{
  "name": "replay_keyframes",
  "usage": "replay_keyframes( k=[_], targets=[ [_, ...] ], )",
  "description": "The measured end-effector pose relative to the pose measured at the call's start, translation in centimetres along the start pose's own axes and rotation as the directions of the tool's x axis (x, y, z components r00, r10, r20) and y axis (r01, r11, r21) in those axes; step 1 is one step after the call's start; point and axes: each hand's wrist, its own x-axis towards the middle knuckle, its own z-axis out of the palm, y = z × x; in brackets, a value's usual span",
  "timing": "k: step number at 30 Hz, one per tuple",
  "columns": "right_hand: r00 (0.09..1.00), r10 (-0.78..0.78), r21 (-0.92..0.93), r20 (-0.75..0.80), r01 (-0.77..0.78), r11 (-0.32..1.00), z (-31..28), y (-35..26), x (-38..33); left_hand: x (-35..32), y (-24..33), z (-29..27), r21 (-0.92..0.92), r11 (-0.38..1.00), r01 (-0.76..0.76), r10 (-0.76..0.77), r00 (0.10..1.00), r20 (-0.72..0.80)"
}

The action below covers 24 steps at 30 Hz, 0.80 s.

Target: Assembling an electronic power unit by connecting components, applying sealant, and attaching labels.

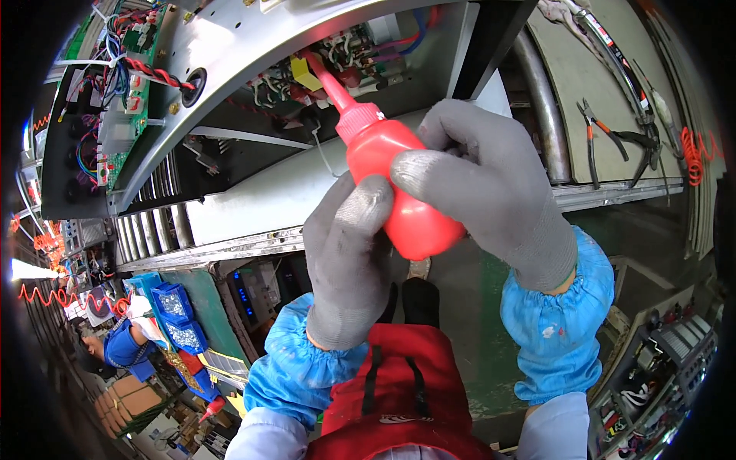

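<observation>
Both hands wear gray gloves; the right hand (483,180) grips the top and right side of a red bottle (420,222), with its thumb on the front; the left hand (341,245) grips the bottle's left side with its thumb, and some of its fingers are hidden; the bottle tilts, with its bottom toward the person and its long spout (333,86) poking up and left into a metal frame (238,50); the spout's end is just beside a yellow piece (307,74), but one cannot tell if they touch; a blue wire (421,29) is near, to the right; pliers (590,119) lie well apart on the right; the step in hand looks like pointing the spout at one small spot; the next move seems to call for a still tip and a soft, even squeeze, with care not to bump the parts close by.
</observation>
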Motion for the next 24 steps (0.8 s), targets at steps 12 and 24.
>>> replay_keyframes(
  k=[12, 24],
  targets=[
    [0.998, -0.031, 0.108, -0.045, 0.036, 0.994, 0.6, 1.9, -4.5, -3.2, -1.2, -0.6, 0.23, 0.972, 0.038, -0.038, 0.999, -0.006],
    [0.996, 0.027, 0.267, -0.085, -0.003, 0.964, 0.3, 4.7, -10.8, -4.4, -1.7, -0.1, 0.5, 0.866, -0.014, -0.143, 0.951, 0.274]
  ],
)
